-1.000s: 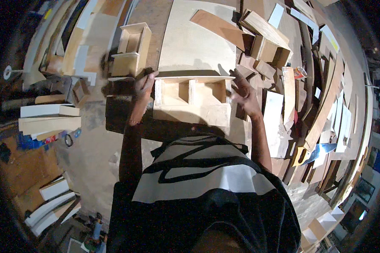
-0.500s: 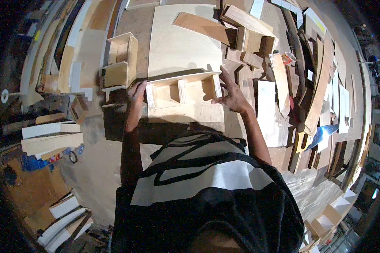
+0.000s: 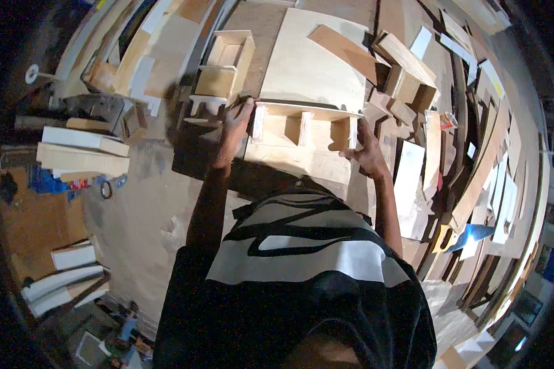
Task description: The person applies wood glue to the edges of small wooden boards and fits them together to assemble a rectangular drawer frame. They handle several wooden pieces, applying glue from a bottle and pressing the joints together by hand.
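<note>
A small two-compartment wooden box lies on the pale plywood on the bench, its open side toward me. A thin strip runs along its far edge, and a short upright divides the inside. My left hand is closed against its left end, fingers pointing away from me. At the opposite end my right hand grips the corner, thumb at the near side and fingers partly hidden behind the end panel. Beyond the box spreads a pale plywood sheet with a brown wooden strip across it.
Another compartmented wooden box stands left of my left hand. To the right are a small open wooden box, a white panel, many offcuts and a yellow-handled saw. Stacked boards lie at the far left.
The whole view has turned, so the bench and its contents appear shifted and tilted. Both hands stay at the ends of the box, which keeps about the same place on the plywood.
</note>
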{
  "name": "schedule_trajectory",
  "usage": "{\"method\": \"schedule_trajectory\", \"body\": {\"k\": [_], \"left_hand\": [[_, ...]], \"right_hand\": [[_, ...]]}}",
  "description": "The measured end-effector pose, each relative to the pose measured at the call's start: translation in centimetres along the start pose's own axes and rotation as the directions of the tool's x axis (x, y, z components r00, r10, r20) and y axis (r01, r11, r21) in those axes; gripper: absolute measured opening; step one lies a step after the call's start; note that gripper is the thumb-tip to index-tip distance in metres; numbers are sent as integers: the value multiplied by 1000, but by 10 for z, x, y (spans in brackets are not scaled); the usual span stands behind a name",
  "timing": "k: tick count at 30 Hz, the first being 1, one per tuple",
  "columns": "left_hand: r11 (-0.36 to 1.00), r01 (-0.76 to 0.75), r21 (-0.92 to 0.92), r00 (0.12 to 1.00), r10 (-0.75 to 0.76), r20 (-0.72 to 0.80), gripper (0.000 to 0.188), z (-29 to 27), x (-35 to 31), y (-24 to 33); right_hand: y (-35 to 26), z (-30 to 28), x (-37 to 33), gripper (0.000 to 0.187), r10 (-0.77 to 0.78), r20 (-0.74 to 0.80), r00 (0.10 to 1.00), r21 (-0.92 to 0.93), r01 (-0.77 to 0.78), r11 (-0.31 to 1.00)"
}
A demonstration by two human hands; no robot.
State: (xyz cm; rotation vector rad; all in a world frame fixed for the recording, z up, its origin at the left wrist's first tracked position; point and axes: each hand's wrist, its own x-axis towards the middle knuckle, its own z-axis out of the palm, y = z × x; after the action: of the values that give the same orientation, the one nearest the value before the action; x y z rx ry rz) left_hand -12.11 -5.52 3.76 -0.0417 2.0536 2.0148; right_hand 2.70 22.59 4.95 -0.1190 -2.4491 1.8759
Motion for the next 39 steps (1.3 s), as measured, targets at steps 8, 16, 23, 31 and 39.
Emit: {"method": "schedule_trajectory", "body": {"k": [8,16,23,31,39], "left_hand": [[970,-27,-240,998,13,-61,42,-10,-10,-60],[992,-107,73,993,110,-40,38,0,-26,-51],[988,-147,56,988,149,-37,39,2,-30,-42],[985,-154,81,988,156,-13,41,-2,-21,-57],[994,-77,82,997,77,13,41,-7,-15,-68]], "right_hand": [[-27,20,-11,109,26,60,998,179,-37,983],[-27,20,-16,105,97,44,994,102,-101,990],[-28,19,-15,104,105,22,994,8,-105,994],[-22,15,-15,99,231,37,972,19,-231,973],[-6,12,-12,110,22,-48,999,-160,-30,987]]}}
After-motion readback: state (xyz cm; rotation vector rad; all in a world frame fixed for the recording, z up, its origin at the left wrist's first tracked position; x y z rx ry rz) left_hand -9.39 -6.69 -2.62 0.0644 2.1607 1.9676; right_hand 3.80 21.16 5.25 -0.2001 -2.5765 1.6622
